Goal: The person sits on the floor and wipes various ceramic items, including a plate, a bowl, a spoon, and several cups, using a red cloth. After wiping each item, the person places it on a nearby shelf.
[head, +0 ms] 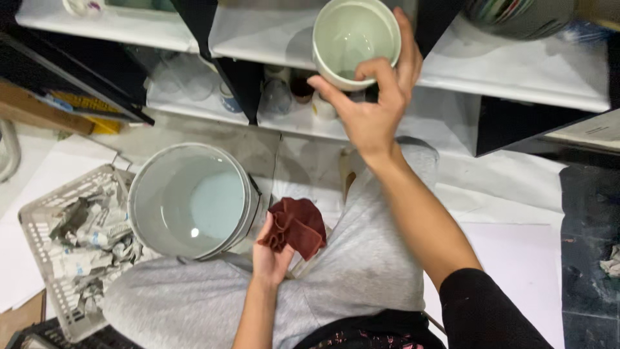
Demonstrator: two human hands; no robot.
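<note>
My right hand is raised toward the shelves and grips a pale green ceramic cup by its rim, the cup's mouth turned toward me. Lower down, my left hand holds a crumpled dark red cloth over my lap, right beside a bucket. The grey bucket, filled with pale cloudy liquid, stands on the floor just left of my left hand. My knees in grey trousers fill the lower middle.
White shelves with black dividers cross the top, with small jars on the lower shelf. A plastic basket of crumpled newspaper sits at the left. White paper covers the floor at the right.
</note>
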